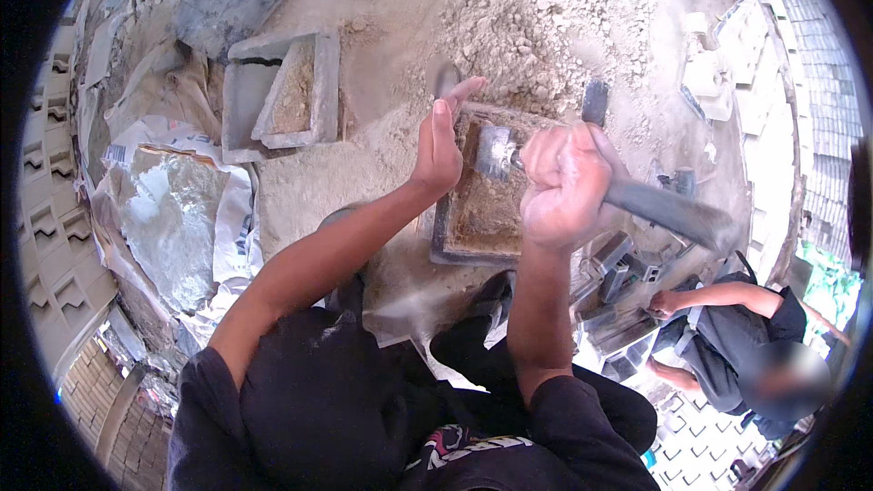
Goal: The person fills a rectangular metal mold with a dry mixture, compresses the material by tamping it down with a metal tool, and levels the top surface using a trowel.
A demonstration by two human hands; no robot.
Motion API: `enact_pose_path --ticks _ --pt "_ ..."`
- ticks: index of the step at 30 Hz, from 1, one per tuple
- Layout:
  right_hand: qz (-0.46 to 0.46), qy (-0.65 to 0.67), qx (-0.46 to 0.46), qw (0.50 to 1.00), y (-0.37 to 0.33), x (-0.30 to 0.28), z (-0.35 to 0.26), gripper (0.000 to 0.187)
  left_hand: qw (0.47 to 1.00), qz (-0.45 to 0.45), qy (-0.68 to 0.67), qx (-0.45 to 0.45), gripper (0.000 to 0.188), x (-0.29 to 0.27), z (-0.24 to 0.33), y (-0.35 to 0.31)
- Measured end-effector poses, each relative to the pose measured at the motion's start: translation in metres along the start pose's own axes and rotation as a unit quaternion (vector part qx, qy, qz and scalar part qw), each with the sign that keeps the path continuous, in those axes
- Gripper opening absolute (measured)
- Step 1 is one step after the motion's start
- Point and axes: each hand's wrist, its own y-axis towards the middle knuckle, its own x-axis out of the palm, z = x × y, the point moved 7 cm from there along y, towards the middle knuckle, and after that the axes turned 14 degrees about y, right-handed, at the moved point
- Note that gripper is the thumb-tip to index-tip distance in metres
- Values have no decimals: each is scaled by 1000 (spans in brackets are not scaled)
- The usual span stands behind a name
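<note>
My right hand [568,182] is closed round a tool with a flat, squarish metal end [497,153] and a thick dark shaft [668,209]; its exact kind is unclear. The metal end is over a rectangular mould [444,250] filled with brown, sandy material [486,209]. At the mould's upper left, my left hand [440,150] is open, fingers stretched out and nothing in its grip. Whether it touches the rim I cannot tell. A dark rounded end [446,80] shows just beyond its fingertips. Above my right fist is a short black piece [596,102], partly hidden by it.
Loose, crumbly soil [546,45] spreads beyond the mould. To the left are a grey rectangular frame [332,91] and an opened sack of pale powder [177,227]. A dark sheet [236,0] lies farther off. Another person [718,336] works close by at lower right, beside metal parts [618,264].
</note>
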Motion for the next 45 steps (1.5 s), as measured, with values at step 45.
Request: enact_pose_path --ticks 45 --pt "33 -112 -54 992 -76 -18 -2 30 967 -222 124 7 52 16 -5 15"
